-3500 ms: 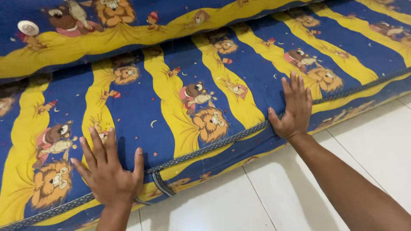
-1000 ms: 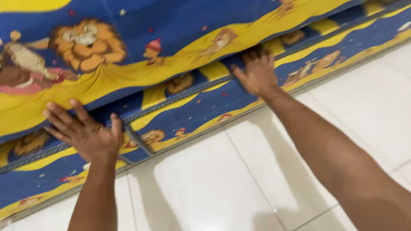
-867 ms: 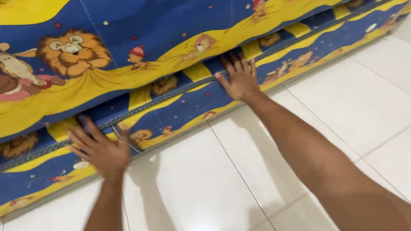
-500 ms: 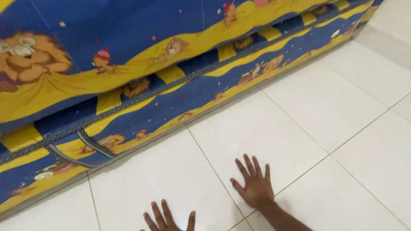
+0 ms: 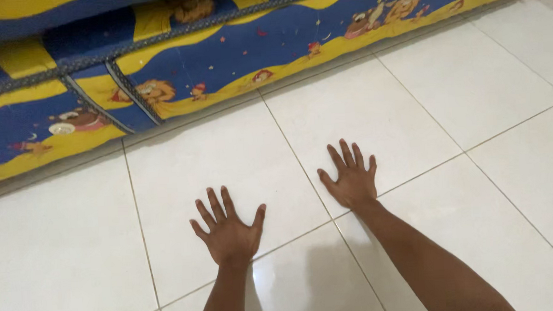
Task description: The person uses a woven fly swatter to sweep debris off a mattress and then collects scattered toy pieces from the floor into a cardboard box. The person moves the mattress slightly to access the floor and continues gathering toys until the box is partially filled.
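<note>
Lying ahead, the mattress sits well apart from each flat hand

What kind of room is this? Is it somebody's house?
Probably a room in a home, maybe a bedroom. A folded mattress in blue and yellow cloth with cartoon lions lies straight on a glossy white tiled floor. The left hand and right hand rest flat on the tiles.
</note>
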